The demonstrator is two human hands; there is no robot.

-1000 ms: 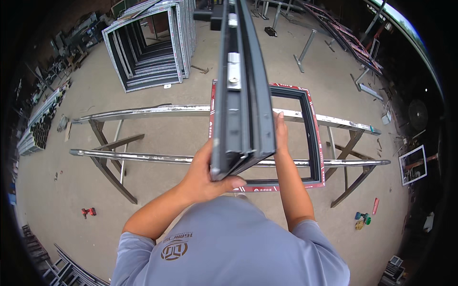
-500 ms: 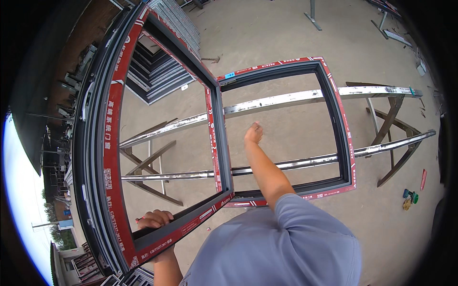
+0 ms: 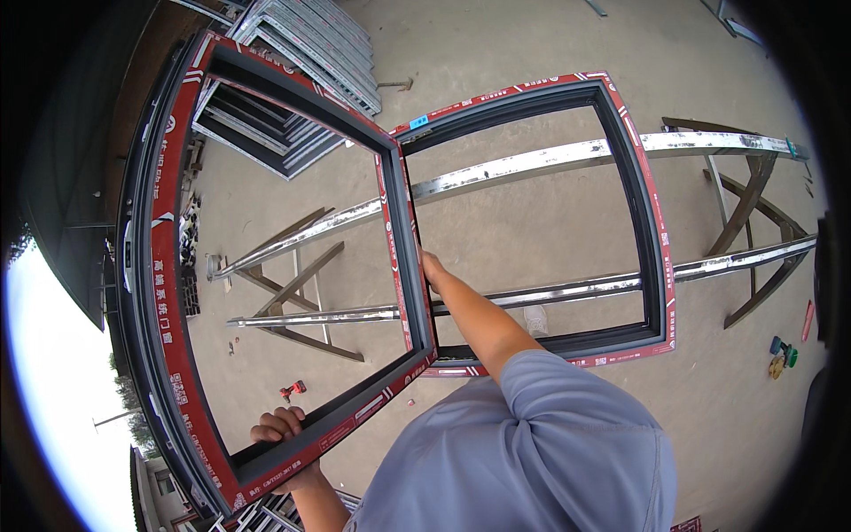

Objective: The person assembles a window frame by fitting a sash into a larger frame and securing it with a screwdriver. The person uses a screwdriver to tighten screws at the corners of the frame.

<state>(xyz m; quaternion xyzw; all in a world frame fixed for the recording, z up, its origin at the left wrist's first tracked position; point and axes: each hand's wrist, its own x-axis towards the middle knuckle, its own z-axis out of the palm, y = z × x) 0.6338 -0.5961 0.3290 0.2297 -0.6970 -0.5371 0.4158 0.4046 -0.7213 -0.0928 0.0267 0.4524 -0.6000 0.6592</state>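
Note:
I hold a dark grey window frame (image 3: 168, 293) wrapped in red protective tape, tilted up at my left. My left hand (image 3: 282, 427) grips its near bottom bar. My right hand (image 3: 433, 270) is on its right upright bar. Right beside it, a second taped frame (image 3: 651, 230) of the same kind lies flat across two long metal rails (image 3: 532, 164) carried on trestles.
A stack of grey window frames (image 3: 306, 53) lies on the concrete floor at the back left. Wooden trestle legs (image 3: 753, 204) stand at the right and below the rails at left. A small red tool (image 3: 292, 388) lies on the floor; green and yellow items (image 3: 782, 353) sit at the right.
The frame I held upright and edge-on has swung down to my left and now faces me. My right hand moved onto its right bar.

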